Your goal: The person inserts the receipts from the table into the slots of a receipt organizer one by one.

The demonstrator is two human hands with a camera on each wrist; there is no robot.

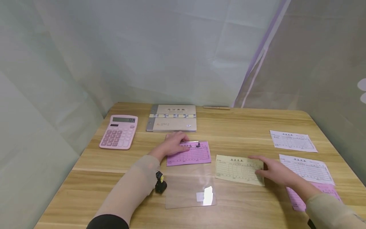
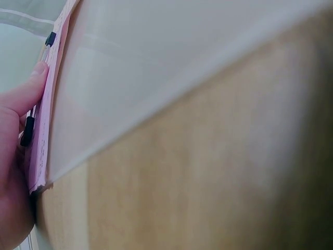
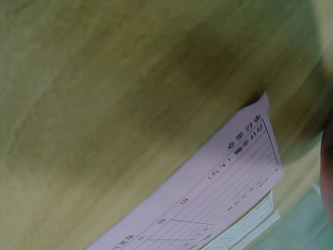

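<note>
Left hand at the top of a clear clipboard — thumb and fingers pinch together around the clip, thumb lying near a pink form held under it. The pink form covers the upper part of the board; the lower part is bare and carries a bright reflection.

Right hand at the right end of a yellow form, which lies flat just right of the board. Forefinger and thumb stand spread, reaching over the paper; cannot tell whether they touch it, no grip seen.

Far right of the wooden table: an upper white form, a lower white form, and a second pink form partly behind the forearm. Calculator at left, ledger and pen along the back.
</note>
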